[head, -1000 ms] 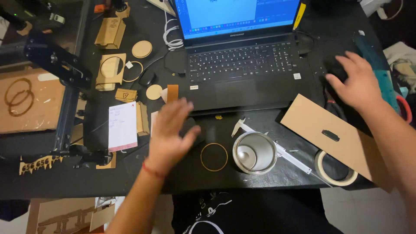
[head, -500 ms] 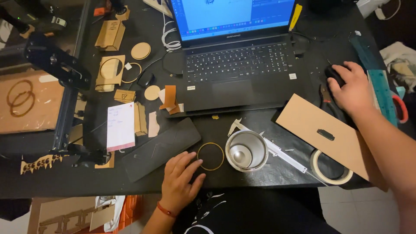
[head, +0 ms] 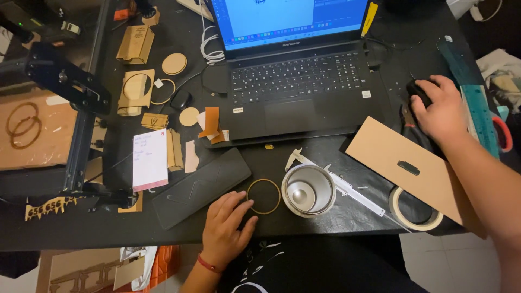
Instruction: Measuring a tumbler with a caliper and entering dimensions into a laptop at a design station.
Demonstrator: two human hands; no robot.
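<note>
Nearest, left hand point(head: 227, 223) lies flat on the counter point(head: 347, 217), fingers loose, gripping nothing, fingertips touching the thin wooden ring point(head: 264, 196) beside the metal cup point(head: 308, 190). Farther right, right hand point(head: 442, 108) cups the black mouse point(head: 419, 90), near the laptop point(head: 296, 70).

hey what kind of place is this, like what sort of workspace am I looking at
Probably a hobby or maker's laser-cutting bench. A black desk holds an open laptop, cut wooden rings and discs, a caliper, and a frame-type cutting machine over scorched board.
</note>
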